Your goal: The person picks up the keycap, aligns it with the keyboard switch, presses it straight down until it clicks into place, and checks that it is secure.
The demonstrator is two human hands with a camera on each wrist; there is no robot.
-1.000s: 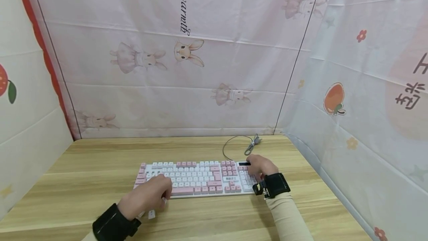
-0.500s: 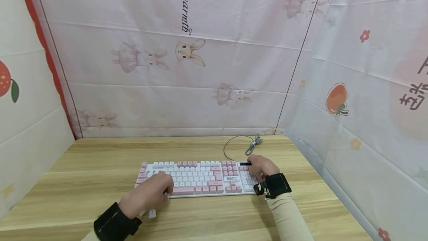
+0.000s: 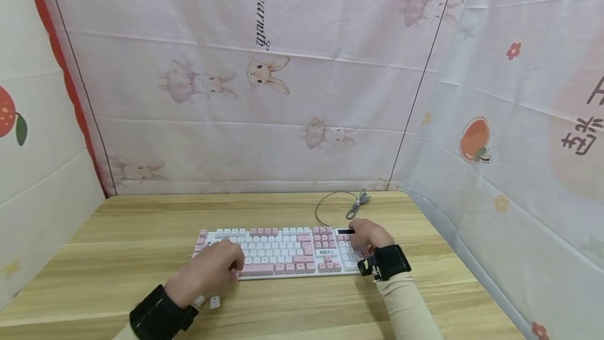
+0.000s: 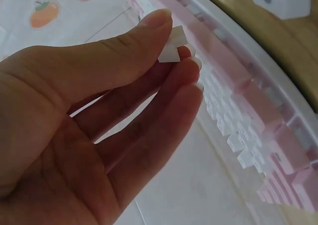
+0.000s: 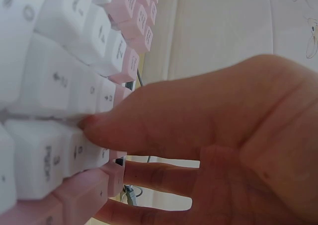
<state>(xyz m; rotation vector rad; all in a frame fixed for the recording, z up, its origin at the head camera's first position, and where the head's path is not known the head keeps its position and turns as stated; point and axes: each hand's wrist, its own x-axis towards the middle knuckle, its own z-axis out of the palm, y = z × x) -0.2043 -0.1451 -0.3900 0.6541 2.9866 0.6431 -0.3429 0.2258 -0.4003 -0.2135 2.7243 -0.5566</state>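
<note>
A pink and white keyboard (image 3: 278,253) lies on the wooden table. At its front left, my left hand (image 3: 209,272) pinches a small white keycap (image 4: 171,48) between thumb and fingertips, close to the front edge in the left wrist view. Dark gaps show among the keys at the upper left. My right hand (image 3: 370,235) rests on the number pad at the right end. In the right wrist view its thumb (image 5: 107,128) touches the white number keys, and its other fingers reach over the pad's far side.
Loose white keycaps (image 3: 215,302) lie on the table (image 3: 292,308) in front of the keyboard, partly behind my left wrist. A grey cable (image 3: 357,203) is bundled behind the keyboard. Printed cloth walls (image 3: 283,146) stand at the back and both sides.
My left hand has shifted very slightly, and the keycap under its fingers is now hidden in the head view. My right hand stays at the number pad.
</note>
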